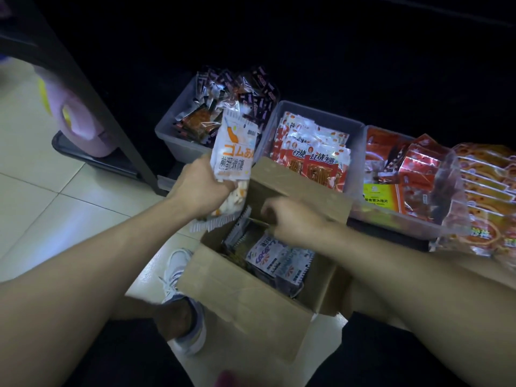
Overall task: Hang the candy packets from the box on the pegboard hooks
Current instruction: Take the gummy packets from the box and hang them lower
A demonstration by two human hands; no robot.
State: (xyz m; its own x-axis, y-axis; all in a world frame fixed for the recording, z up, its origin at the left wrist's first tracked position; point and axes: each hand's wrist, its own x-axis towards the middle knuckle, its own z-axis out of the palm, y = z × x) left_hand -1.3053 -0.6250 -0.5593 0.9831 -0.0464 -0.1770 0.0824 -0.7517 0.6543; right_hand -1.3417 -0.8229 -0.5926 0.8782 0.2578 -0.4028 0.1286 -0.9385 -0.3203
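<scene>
An open cardboard box (pixel 251 305) stands on the floor below me with several candy packets (pixel 275 256) lying inside. My left hand (pixel 202 187) grips a bunch of white-and-orange candy packets (pixel 234 149), held upright above the box's far left corner. My right hand (pixel 290 222) reaches into the box with curled fingers and pinches the top edge of a packet (pixel 243 229) there; that part is blurred. No pegboard or hooks are in sight.
Behind the box stand grey bins: one with dark snack packets (pixel 223 99), one with red packets (pixel 312 152), one with red-orange packs (pixel 402 174). Large orange bags (pixel 485 196) lie at the right. A dark shelf post (pixel 83 88) rises at left. My shoe (pixel 184 303) rests beside the box.
</scene>
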